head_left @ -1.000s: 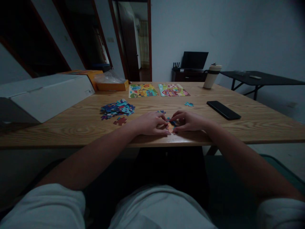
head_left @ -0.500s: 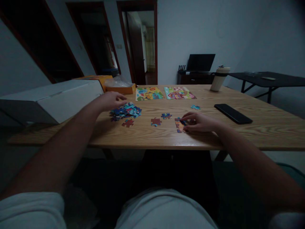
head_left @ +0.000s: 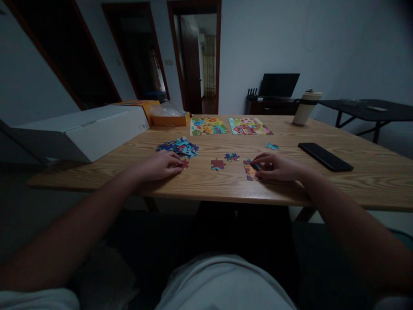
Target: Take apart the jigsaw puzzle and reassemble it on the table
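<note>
My left hand (head_left: 163,165) is closed around the near side of a reddish-brown puzzle piece (head_left: 185,164), just in front of the pile of blue puzzle pieces (head_left: 180,147). Over at the right, my right hand (head_left: 274,166) pinches a small dark piece (head_left: 256,166) at the edge of an orange and purple joined section (head_left: 250,170). Between the hands lie a brown piece (head_left: 218,164) and a dark multicoloured piece (head_left: 232,157). A light blue piece (head_left: 272,146) rests farther back.
Two colourful picture sheets (head_left: 209,126) (head_left: 251,126) lie at the back. A white box (head_left: 109,129) and an orange tray (head_left: 171,119) with plastic stand at the left. To the right are a black phone (head_left: 324,156) and a cream tumbler (head_left: 306,107).
My left hand has come down from above the pile to the reddish-brown piece in front of it. My right hand stays at the joined section. The view has shifted slightly.
</note>
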{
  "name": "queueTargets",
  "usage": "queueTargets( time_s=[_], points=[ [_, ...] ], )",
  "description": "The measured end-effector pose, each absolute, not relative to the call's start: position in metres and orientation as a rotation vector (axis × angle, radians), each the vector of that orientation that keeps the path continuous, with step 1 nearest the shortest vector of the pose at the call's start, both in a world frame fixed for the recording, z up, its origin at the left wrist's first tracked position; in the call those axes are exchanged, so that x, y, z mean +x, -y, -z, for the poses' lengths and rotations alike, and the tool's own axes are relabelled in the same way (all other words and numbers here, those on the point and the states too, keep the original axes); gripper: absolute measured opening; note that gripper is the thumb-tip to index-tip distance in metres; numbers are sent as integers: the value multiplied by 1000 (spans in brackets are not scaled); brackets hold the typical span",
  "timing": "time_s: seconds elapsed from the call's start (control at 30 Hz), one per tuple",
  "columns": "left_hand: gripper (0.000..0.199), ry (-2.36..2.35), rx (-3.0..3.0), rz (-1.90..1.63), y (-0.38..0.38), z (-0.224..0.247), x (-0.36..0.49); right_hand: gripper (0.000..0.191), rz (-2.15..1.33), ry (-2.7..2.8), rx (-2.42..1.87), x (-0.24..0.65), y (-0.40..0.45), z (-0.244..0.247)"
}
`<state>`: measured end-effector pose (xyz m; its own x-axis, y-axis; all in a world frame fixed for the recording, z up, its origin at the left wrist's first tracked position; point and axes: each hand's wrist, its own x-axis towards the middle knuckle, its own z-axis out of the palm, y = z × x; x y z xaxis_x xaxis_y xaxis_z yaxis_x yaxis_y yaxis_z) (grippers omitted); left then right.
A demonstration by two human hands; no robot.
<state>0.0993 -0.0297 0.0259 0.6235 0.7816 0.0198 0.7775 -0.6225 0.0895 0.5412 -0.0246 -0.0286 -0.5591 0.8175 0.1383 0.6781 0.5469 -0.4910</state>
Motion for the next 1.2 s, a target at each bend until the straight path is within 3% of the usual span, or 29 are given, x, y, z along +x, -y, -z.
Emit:
queueTargets(
  time_s=[0.4,0.63,0.9,1.03,1.2],
  points=[
    [32,-1205,2872,-80,49,-23,141,47,-591,2413,-1282,542,26,25],
    [24,-1210,2885,-254,55,-29,162,47,-498,2430,-1334,547,25,21],
    [37,-1288,2904,-436,1,-39,178,49,-328,2625,-1284,462,18,-12],
    [43,-1395,2826,-387,-31,-27,191,32,-376,2637,-1181,434,12,-1],
    [39,-1231,2757,-212,-48,-1,198,32,-443,2594,-960,440,13,18]
  ],
)
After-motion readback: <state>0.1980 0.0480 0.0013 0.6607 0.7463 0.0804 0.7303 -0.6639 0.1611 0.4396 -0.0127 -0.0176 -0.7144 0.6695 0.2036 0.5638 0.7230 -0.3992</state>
